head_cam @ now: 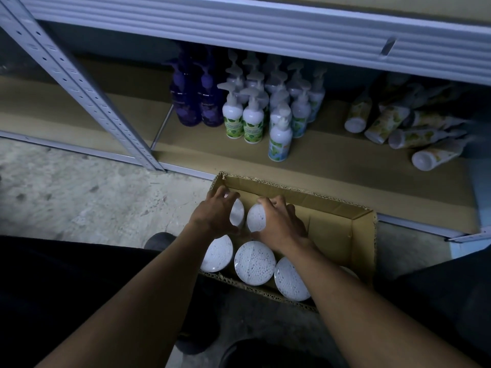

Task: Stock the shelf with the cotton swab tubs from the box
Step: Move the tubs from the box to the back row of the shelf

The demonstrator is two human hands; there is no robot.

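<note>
An open cardboard box [342,229] sits on the floor in front of the low shelf [332,166]. Several round cotton swab tubs stand in it, white swab tips showing through their lids. My left hand [212,213] grips the far-left tub [237,212], fingers curled over its far rim. My right hand [281,221] grips the tub beside it [256,217] the same way. Three more tubs [254,262] line the box's near side, one partly under my right forearm. The box's right part shows bare cardboard.
On the shelf stand two purple pump bottles [196,102] and several white pump bottles [268,107]; several yellow-labelled bottles [398,126] lie on their sides at the right. A perforated metal upright [87,94] slants at the left. An upper shelf edge [265,30] overhangs. Concrete floor [79,192] lies to the left.
</note>
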